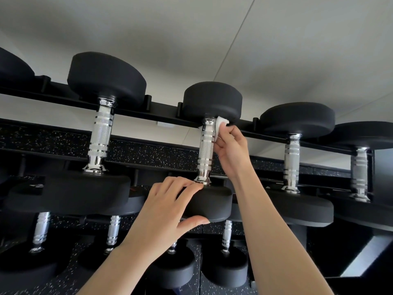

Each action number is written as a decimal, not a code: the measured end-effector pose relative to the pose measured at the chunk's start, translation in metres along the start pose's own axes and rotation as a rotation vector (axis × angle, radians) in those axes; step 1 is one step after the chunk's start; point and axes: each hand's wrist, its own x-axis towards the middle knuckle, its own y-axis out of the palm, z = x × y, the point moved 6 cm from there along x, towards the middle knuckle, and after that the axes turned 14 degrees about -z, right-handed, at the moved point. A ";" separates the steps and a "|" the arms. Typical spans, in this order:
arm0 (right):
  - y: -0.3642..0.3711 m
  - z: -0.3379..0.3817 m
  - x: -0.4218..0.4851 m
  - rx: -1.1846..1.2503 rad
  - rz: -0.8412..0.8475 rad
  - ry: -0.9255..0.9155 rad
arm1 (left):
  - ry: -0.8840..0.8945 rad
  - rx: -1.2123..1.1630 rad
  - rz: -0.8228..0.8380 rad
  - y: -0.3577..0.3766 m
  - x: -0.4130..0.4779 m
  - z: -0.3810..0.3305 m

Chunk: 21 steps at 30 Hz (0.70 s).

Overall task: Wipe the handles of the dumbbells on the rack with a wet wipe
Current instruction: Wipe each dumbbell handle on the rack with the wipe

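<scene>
the left hand (168, 211), nearest the lens, clamps the near head of the dumbbell (214, 203) on the rack (161, 113), fingers over its top and thumb beneath. beyond it the right hand (231, 150) pinches the wet wipe (220, 126) against the far end of the handle (205, 150); the handle's long axis runs from that grip back toward the left hand, so the length to wipe probably lies that way. counted: one wipe, four chrome handles in this tier, at least four in the lower tier (113, 231).
</scene>
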 end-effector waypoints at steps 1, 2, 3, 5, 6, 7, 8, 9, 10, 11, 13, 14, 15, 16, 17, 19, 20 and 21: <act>0.000 -0.001 0.001 0.009 -0.005 0.005 | -0.001 -0.001 0.000 0.000 0.000 0.000; 0.000 -0.001 0.002 0.022 -0.006 0.016 | -0.001 -0.001 -0.001 0.000 0.000 0.000; -0.001 -0.002 0.003 0.037 -0.004 0.028 | 0.000 -0.002 -0.003 0.000 0.000 0.000; -0.001 -0.003 0.004 0.061 0.018 0.051 | 0.002 -0.003 -0.005 0.000 -0.001 -0.001; -0.002 -0.005 0.004 0.070 0.036 0.064 | 0.001 -0.004 -0.004 0.000 -0.001 -0.001; -0.001 -0.007 0.004 0.079 0.059 0.078 | 0.000 -0.005 -0.005 0.000 -0.001 -0.001; -0.002 -0.009 0.004 0.087 0.081 0.093 | -0.002 -0.006 -0.006 0.000 -0.001 -0.001; -0.002 -0.011 0.004 0.098 0.105 0.108 | -0.004 -0.005 -0.008 -0.001 -0.001 -0.001; -0.003 -0.013 0.003 0.107 0.124 0.123 | -0.006 -0.004 -0.009 -0.001 -0.001 -0.001; -0.004 -0.015 0.003 0.113 0.140 0.139 | -0.006 -0.002 -0.010 0.000 -0.001 -0.001; -0.007 -0.019 0.001 0.109 0.173 0.161 | -0.004 0.003 -0.009 0.000 -0.001 -0.001; -0.008 -0.020 -0.001 0.097 0.193 0.164 | -0.004 0.003 -0.009 -0.001 -0.001 -0.001; -0.010 -0.021 -0.002 0.082 0.213 0.166 | -0.005 0.002 -0.009 -0.001 -0.001 -0.001; -0.010 -0.022 -0.005 0.069 0.236 0.168 | -0.005 -0.001 -0.009 -0.001 -0.001 -0.001; -0.012 -0.023 -0.007 0.056 0.255 0.170 | -0.006 -0.003 -0.011 -0.001 -0.001 -0.002; -0.017 -0.025 -0.011 0.016 0.278 0.173 | -0.007 -0.003 -0.014 -0.002 -0.001 -0.002; -0.019 -0.026 -0.014 -0.010 0.288 0.174 | -0.008 -0.001 -0.014 -0.002 -0.001 -0.002; -0.022 -0.027 -0.016 -0.038 0.299 0.173 | -0.009 0.003 -0.013 -0.001 -0.001 -0.002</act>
